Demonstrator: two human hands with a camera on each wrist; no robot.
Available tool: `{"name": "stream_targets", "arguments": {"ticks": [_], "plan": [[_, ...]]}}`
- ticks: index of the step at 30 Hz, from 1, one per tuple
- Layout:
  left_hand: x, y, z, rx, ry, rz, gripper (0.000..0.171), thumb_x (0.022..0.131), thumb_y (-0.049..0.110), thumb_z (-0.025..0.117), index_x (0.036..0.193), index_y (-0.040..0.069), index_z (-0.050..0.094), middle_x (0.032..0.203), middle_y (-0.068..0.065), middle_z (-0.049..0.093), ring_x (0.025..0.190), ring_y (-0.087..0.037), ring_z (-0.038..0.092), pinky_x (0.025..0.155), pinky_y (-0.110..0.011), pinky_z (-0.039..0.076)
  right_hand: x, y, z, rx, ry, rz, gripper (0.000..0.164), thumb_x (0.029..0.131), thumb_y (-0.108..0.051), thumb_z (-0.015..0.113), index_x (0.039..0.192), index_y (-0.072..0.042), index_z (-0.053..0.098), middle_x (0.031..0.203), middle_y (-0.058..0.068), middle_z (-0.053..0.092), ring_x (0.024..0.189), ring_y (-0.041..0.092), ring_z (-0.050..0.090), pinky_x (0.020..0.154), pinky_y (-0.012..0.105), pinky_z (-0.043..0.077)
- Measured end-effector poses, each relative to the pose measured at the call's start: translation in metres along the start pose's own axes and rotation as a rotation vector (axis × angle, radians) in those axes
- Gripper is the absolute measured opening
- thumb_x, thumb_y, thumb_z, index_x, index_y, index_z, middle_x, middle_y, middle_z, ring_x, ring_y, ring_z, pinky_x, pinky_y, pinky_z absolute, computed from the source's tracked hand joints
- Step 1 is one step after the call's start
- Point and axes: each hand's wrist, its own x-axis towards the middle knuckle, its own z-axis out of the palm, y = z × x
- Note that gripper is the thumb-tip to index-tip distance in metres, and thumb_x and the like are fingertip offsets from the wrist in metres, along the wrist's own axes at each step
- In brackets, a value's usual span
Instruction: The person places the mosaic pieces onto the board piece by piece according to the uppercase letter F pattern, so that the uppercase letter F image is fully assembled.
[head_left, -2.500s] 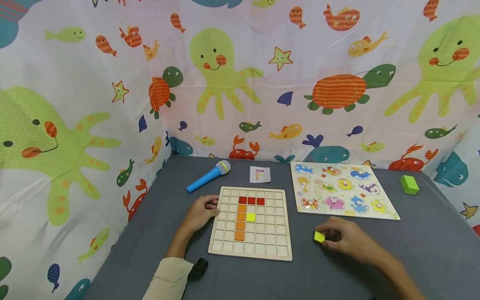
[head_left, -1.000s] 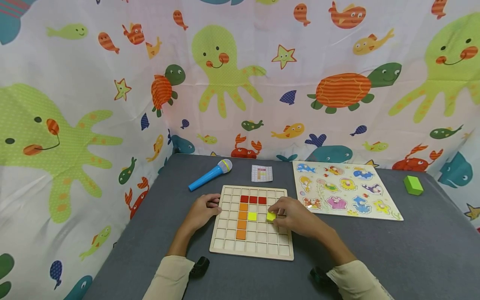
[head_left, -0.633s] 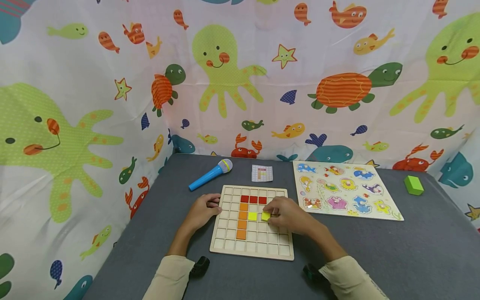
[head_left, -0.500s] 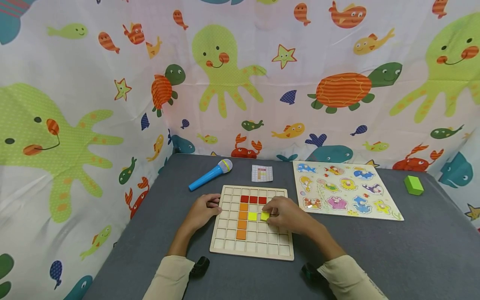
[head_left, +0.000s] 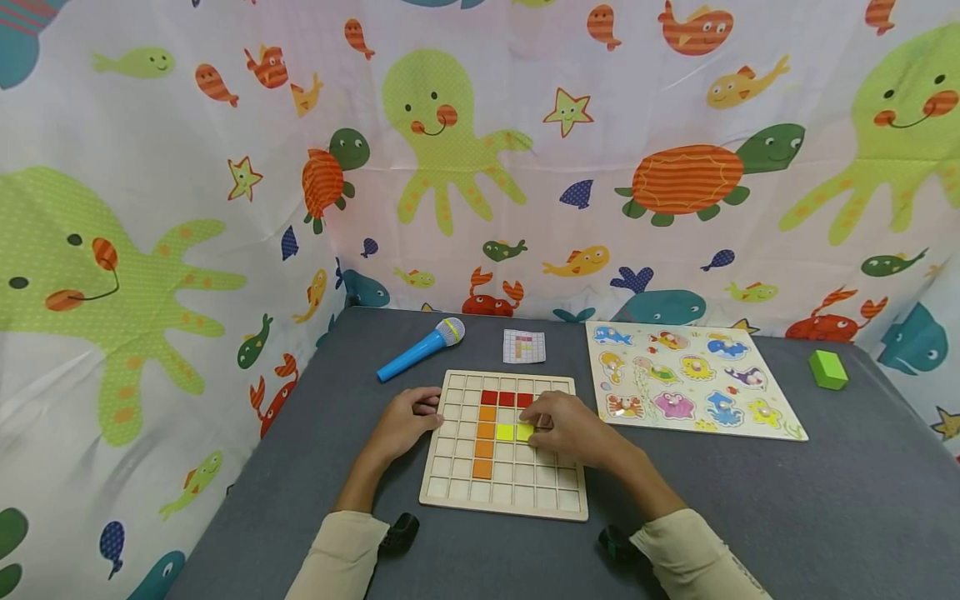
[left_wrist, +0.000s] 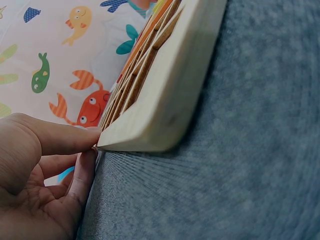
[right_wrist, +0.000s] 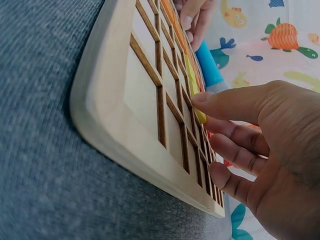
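Observation:
A wooden grid board [head_left: 501, 492] lies on the table, holding a row of red blocks [head_left: 507, 399], a column of orange blocks [head_left: 485, 432] and a yellow block [head_left: 506, 432]. My left hand [head_left: 405, 423] grips the board's left edge; in the left wrist view the thumb [left_wrist: 70, 137] lies along its edge. My right hand [head_left: 573, 429] pinches a second yellow block [head_left: 523, 432] by its right side, in the cell right of the first. The right wrist view shows the thumb [right_wrist: 235, 104] touching this block, which sits low in the grid; the other fingertips are partly hidden.
Behind the board lie a blue toy microphone [head_left: 420, 352] and a small printed pattern card [head_left: 524, 347]. To the right is a sea-animal knob puzzle [head_left: 690, 383], with a green block [head_left: 828, 370] farther right. A printed curtain [head_left: 480, 167] hangs along the back and left.
My right hand brought the yellow block from the table right of the board leftward over it, and down into the cell beside the first yellow block. My left hand stayed on the board's edge.

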Motion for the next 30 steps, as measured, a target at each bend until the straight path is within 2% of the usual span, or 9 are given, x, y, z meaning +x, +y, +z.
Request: {"name": "stream_targets", "arguments": {"ticks": [7,15,22,27,30], "plan": [[0.001,0.000,0.002,0.001,-0.005,0.008,0.047,0.097,0.009,0.076,0.143,0.007,0.066,0.123,-0.007,0.065,0.111,-0.021,0.066,0.100,-0.043,0.057,-0.002,-0.001,-0.001,0.004,-0.005,-0.007,0.027,0.091,-0.010,0.082,0.118,-0.007,0.079,0.100,-0.002,0.070,0.090,0.012,0.061,0.077,0.030,0.054],[0.000,0.000,0.002,0.001,-0.008,0.010,0.047,0.097,0.008,0.075,0.143,0.006,0.066,0.124,-0.009,0.064,0.111,-0.022,0.066,0.100,-0.043,0.057,-0.011,-0.006,-0.008,-0.005,-0.025,0.053,0.030,0.094,-0.014,0.079,0.123,-0.006,0.077,0.104,0.000,0.072,0.094,0.014,0.063,0.081,0.032,0.056],[-0.001,0.001,-0.001,-0.002,-0.010,0.005,0.048,0.097,0.009,0.076,0.143,0.005,0.065,0.125,-0.009,0.064,0.113,-0.024,0.066,0.100,-0.044,0.057,-0.043,-0.001,-0.028,-0.074,0.015,0.099,0.029,0.098,-0.022,0.076,0.124,-0.009,0.077,0.105,-0.004,0.068,0.094,0.015,0.061,0.079,0.033,0.055],[-0.002,0.001,-0.003,0.035,-0.006,0.023,0.047,0.098,0.008,0.074,0.143,0.003,0.064,0.124,-0.011,0.064,0.112,-0.025,0.066,0.099,-0.045,0.056,-0.075,0.014,-0.049,-0.147,0.054,0.124,0.028,0.099,-0.025,0.077,0.123,-0.012,0.077,0.108,-0.005,0.070,0.104,0.020,0.066,0.091,0.045,0.058],[-0.003,0.002,-0.003,0.080,-0.003,0.049,0.046,0.098,0.007,0.073,0.143,0.001,0.064,0.123,-0.012,0.064,0.110,-0.025,0.066,0.098,-0.046,0.056,-0.090,0.027,-0.065,-0.171,0.073,0.131,0.028,0.099,-0.027,0.078,0.123,-0.012,0.077,0.109,-0.005,0.072,0.104,0.017,0.067,0.092,0.047,0.058]]}}
